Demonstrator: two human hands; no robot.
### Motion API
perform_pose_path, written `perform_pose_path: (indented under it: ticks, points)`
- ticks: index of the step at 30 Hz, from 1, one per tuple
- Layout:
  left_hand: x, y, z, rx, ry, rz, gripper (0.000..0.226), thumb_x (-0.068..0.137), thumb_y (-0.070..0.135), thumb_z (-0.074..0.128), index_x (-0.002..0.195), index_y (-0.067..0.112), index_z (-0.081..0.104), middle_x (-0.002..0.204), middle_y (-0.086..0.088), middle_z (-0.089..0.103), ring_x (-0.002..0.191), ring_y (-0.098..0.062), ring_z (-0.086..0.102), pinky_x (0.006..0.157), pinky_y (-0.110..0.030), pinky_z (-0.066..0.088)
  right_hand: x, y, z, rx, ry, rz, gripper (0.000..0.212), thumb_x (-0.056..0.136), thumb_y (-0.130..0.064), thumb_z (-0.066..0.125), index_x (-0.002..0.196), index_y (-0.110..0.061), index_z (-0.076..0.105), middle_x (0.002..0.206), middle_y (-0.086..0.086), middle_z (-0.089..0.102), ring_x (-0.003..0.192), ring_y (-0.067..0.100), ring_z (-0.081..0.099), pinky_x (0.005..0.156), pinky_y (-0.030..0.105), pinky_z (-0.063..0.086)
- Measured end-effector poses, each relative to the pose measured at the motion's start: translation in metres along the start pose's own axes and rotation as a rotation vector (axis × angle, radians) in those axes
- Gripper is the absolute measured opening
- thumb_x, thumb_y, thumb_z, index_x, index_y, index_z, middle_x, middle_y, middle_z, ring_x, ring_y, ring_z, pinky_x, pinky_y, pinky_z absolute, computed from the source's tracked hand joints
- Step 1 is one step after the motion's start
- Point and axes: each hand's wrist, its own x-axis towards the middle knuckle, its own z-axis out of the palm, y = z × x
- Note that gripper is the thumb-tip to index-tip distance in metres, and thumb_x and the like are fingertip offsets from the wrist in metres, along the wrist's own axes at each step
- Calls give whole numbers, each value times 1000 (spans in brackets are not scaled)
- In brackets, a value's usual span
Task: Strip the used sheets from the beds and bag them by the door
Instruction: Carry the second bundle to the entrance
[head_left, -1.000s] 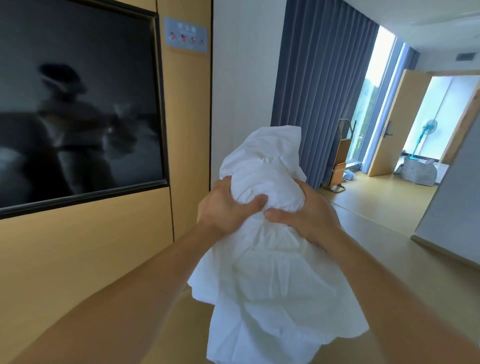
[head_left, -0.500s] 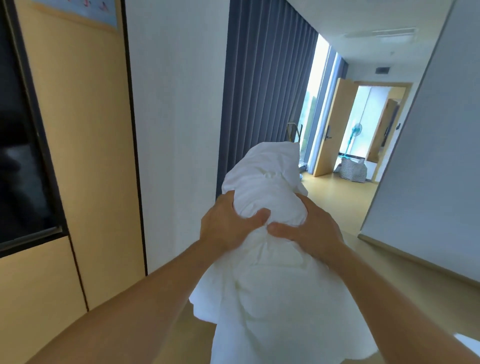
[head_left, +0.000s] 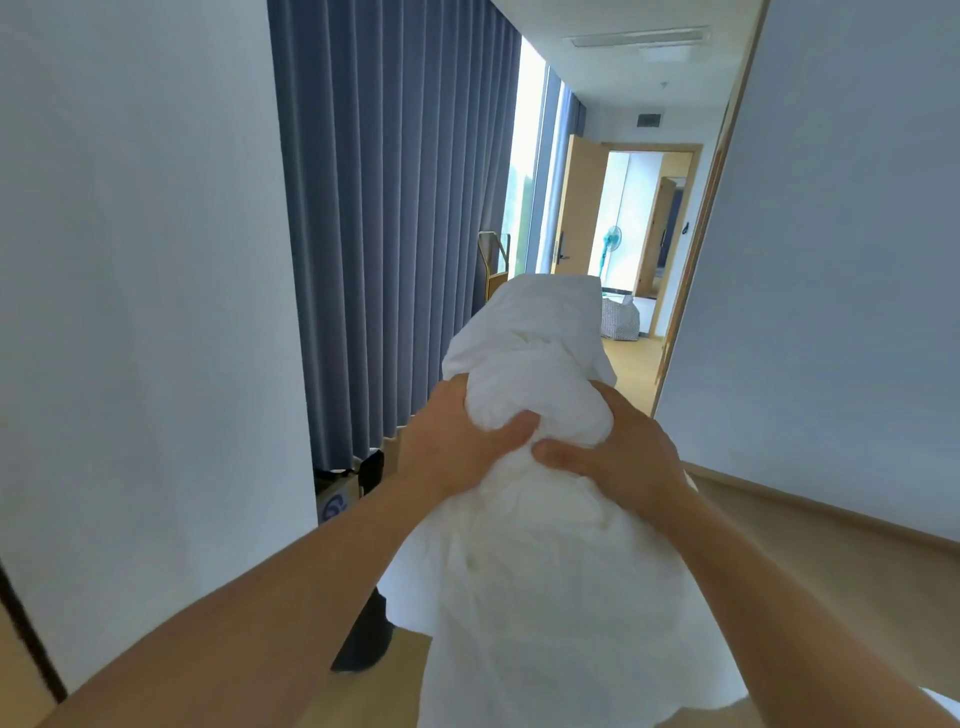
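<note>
**Sheet** (head_left: 519, 597): 1 white bundle, crumpled and bunched, held up off the floor (head_left: 841, 582) in front of the person. Its upper end stands above the hands. Its lower part hangs loose between the 2 bare forearms.

**Left hand** (head_left: 457, 441): fingers curled round the left side of the bundle, thumb pressed across the front. Grips the sheet.

**Right hand** (head_left: 623, 447): wrapped round the right side of the bundle at the same height, thumb pointing left. Grips the sheet. The 2 thumb tips lie just beside each other.

**Bag** (head_left: 621, 322): 1, pale with a check pattern, on the floor at its far end, in the doorway and well apart from the sheet.

**Door** (head_left: 576, 208): wooden, standing open at the left of that doorway.

**Fan** (head_left: 612, 249): 1 standing fan, beyond the doorway.

**Curtain** (head_left: 395, 208): blue-grey, pleated, along the floor's left edge.

**Trolley frame** (head_left: 493, 260): brass-coloured, at the curtain's far end, partly hidden by the sheet.

**Box** (head_left: 335, 506): 1, with a blue mark, at the curtain's near foot, a dark object on top.

**Walls**: white wall (head_left: 145, 260) on the left, pale wall (head_left: 841, 260) on the right.
</note>
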Motion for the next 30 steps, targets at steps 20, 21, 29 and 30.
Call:
perform_pose_path:
  ticks: [20,21,29,30]
  points:
    - [368,-74,219,-55,-75,22,90,52,96,55,124,44,42,113,22,52,99,-10,54,83,-32,46,375,168,10,-70,76,64,104,39,-92,65,132,-51,41,109,-24,58,97,9,55,84,34,42]
    - [388,-76,227,-57,-99,25,89,53,93,56,125,42,42,111,22,50,98,-10,53,82,-32,45,393,173,10,-83,83,74,105,40,-92,65,133,-51,41,110,-24,59,98,10,55,86,35,44]
    - [529,-84,313,-86,-213,63,93,53,85,61,129,32,50,123,9,61,110,-20,60,93,-45,52,526,243,6,-95,157,160,105,38,-93,66,132,-55,39,109,-25,64,102,10,60,90,37,47]
    - [545,-86,329,-91,-212,62,94,53,85,60,129,32,50,123,9,61,110,-20,60,93,-45,52,545,256,5,-102,159,166,106,38,-94,65,132,-55,38,111,-23,64,102,11,60,91,37,48]
